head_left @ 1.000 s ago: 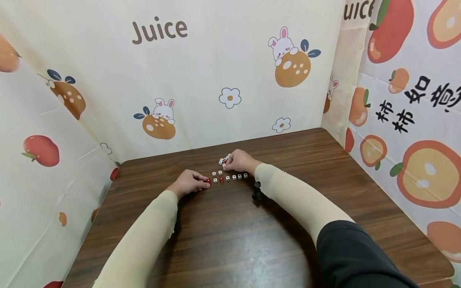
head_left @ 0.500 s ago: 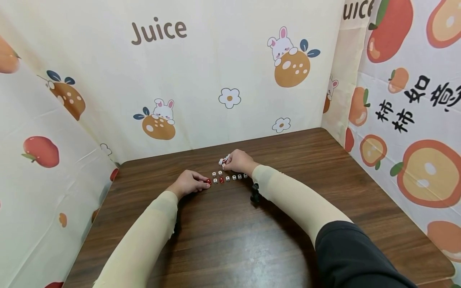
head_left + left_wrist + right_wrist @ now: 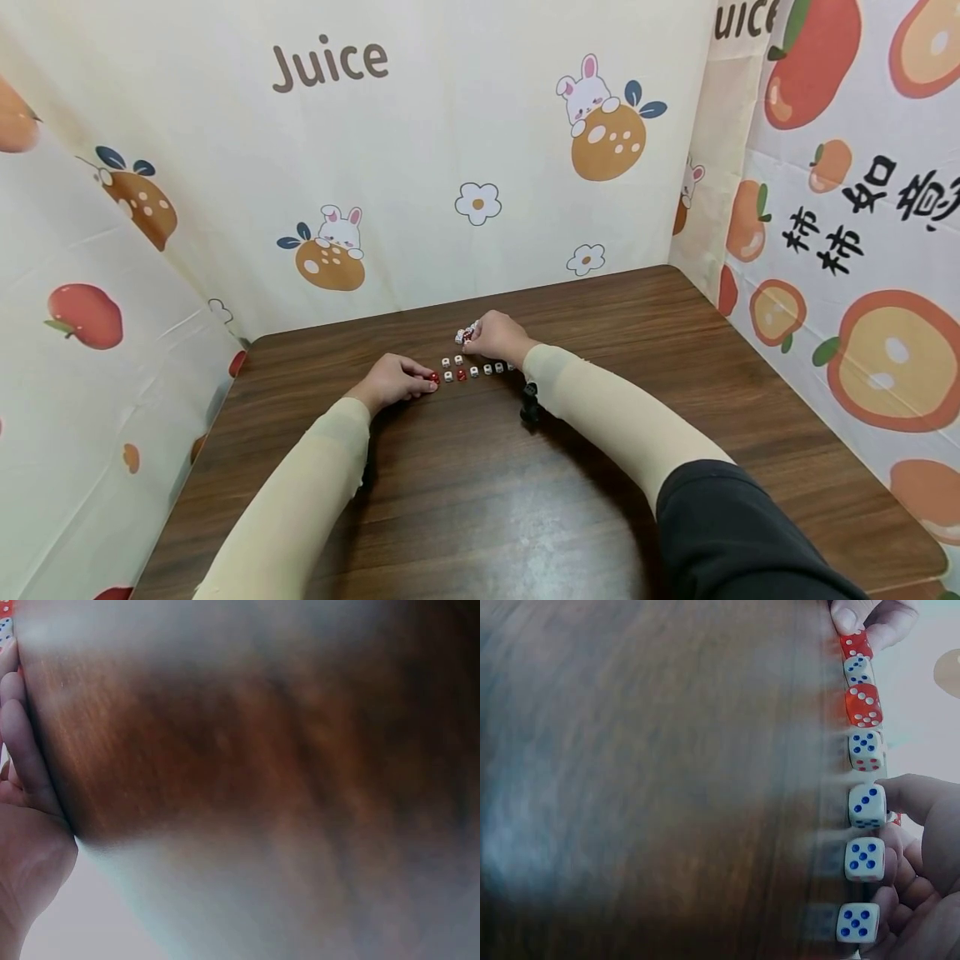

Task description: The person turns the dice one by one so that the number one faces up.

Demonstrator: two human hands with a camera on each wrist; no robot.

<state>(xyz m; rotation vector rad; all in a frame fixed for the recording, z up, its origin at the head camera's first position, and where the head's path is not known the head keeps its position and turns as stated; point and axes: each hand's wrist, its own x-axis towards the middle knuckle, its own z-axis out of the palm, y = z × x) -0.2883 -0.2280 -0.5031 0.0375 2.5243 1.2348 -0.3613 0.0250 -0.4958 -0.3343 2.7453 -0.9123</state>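
Observation:
At the left end of a row of dice, my left hand pinches a red die between thumb and fingers. Beside that die, the row continues with a white die, a red die and several more white dice. Behind them stand two white dice. My right hand reaches over the row and pinches a die at its fingertips, mostly hidden; a bit of white with red shows in the right wrist view. Touching distance from those fingers lies a small cluster of dice.
All the dice rest on a brown wood-grain table. A printed curtain rises behind the table's back edge, and others flank it left and right. My right sleeve covers the right end of the row.
My right wrist has shifted slightly left and down, hiding a red die at the row's right end. The die in its fingers shows less. My left hand stays put.

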